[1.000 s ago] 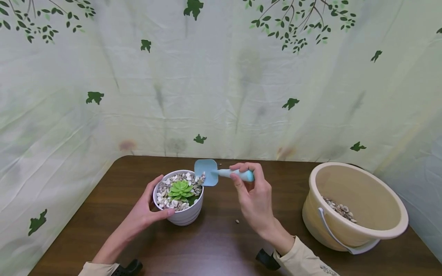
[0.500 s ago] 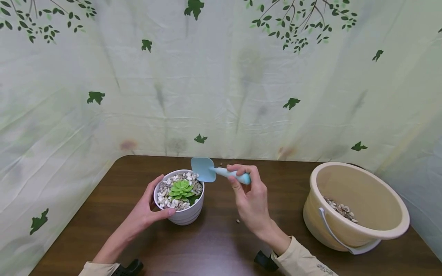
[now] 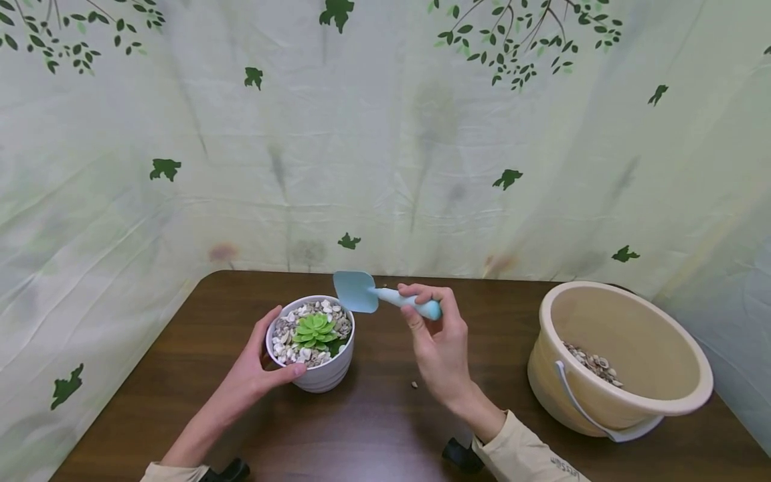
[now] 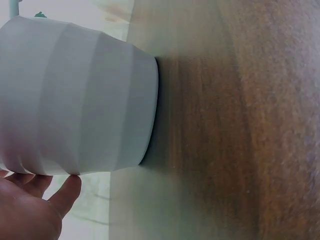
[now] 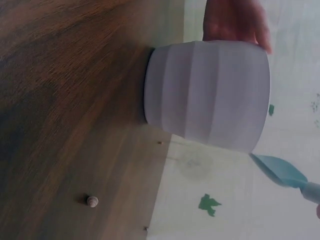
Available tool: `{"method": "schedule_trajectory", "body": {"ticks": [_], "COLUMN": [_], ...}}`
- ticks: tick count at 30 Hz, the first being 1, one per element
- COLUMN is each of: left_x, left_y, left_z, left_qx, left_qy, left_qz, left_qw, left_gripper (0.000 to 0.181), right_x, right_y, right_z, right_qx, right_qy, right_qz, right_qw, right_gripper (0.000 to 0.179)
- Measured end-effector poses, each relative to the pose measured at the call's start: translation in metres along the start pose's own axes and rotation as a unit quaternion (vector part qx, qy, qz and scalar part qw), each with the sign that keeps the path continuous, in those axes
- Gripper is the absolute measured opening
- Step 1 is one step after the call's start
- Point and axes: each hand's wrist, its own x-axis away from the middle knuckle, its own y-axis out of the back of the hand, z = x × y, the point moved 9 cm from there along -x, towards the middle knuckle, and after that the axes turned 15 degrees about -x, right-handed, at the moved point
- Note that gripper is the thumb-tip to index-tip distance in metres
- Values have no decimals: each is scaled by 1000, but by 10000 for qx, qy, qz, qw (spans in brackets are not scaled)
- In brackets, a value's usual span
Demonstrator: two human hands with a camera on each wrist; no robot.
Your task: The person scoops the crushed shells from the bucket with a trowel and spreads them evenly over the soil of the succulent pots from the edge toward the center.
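Note:
A white ribbed flower pot (image 3: 325,379) stands upright on the table, filled with small white and grey shells (image 3: 292,343) around a green succulent (image 3: 316,331). My left hand (image 3: 255,371) grips it from the left, thumb at the near rim and fingers along the far-left side. In the left wrist view, fingertips (image 4: 70,192) touch the pot's wall. My right hand (image 3: 442,348) holds a light-blue hand trowel (image 3: 354,292) by its handle, pinched between thumb and fingers. The trowel's blade is tilted at the pot's right rim, with no shells showing on it.
On the right stands a beige bucket (image 3: 545,375) with a grey handle and small shells (image 3: 593,365) inside. A single spiral shell (image 5: 92,201) lies on the brown table (image 3: 373,428) near the right hand. Behind the table hangs a leaf-printed curtain (image 3: 391,167).
Shells at the trowel blade's lower-left edge have dropped off into the pot. The right hand and trowel have shifted slightly left and up. The left hand keeps its hold on the pot.

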Motion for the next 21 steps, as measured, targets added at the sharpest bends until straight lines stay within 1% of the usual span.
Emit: {"method": "schedule_trajectory", "body": {"ticks": [2, 6, 9, 12, 14, 17, 21], "left_x": [0, 1, 2, 6, 10, 17, 29], "left_y": [0, 0, 0, 4, 7, 12, 17], "left_z": [1, 2, 2, 1, 0, -1, -1], "left_qx": [-56, -64, -26, -128, -174, -158, -86], "left_qy": [6, -10, -99, -227, -319, -461, -618], "left_qz": [-19, -44, -82, -203, -290, -400, -472], "left_qw": [10000, 10000, 9999, 9995, 9989, 9980, 9969], "left_gripper": [96, 96, 96, 97, 97, 97, 96], "right_x": [-1, -5, -7, -9, -11, -13, -15], "right_y": [4, 18, 34, 50, 61, 74, 89], "right_z": [-1, -8, -15, -18, -17, -11, -2], "right_qx": [-60, -530, -1031, -1349, -1425, -1366, -1339], "right_qy": [-100, -429, -768, -986, -1032, -991, -963], "right_qz": [-76, -433, -848, -1175, -1327, -1464, -1580], "right_qw": [9999, 9967, 9881, 9789, 9754, 9747, 9736], "right_gripper": [20, 18, 19, 20, 21, 22, 21]}}
